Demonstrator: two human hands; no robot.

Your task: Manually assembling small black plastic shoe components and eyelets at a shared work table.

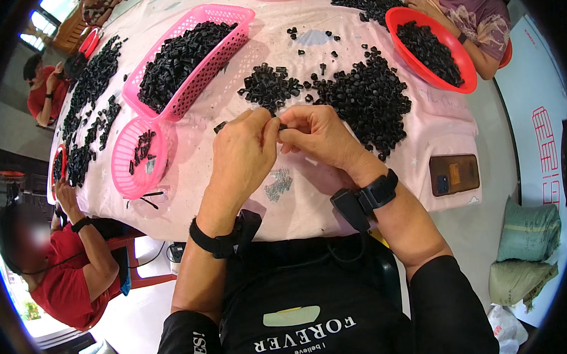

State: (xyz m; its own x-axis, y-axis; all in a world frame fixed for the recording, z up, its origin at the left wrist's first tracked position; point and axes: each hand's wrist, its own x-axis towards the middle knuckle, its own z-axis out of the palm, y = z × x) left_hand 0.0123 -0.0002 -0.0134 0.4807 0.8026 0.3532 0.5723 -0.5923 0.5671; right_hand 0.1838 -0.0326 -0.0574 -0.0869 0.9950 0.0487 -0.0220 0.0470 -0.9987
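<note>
My left hand (pixel 247 144) and my right hand (pixel 323 134) meet over the table, fingertips pinched together. Between them a small black plastic part (pixel 283 126) shows, mostly hidden by the fingers. Another black piece (pixel 219 126) sticks out beside my left hand's knuckles; whether that hand holds it I cannot tell. Just beyond my hands lies a small pile of black plastic parts (pixel 270 86). A larger pile of similar rounded black parts (pixel 372 103) spreads to the right. Small clear or silvery bits (pixel 277 185) are scattered on the cloth nearer to me.
A long pink basket (pixel 194 92) full of black parts and a round pink basket (pixel 122 168) stand left. At the right are a red bowl (pixel 465 61) of black parts and a phone (pixel 454 174). People in red (pixel 79 268) and purple (pixel 472 10) sit around the table.
</note>
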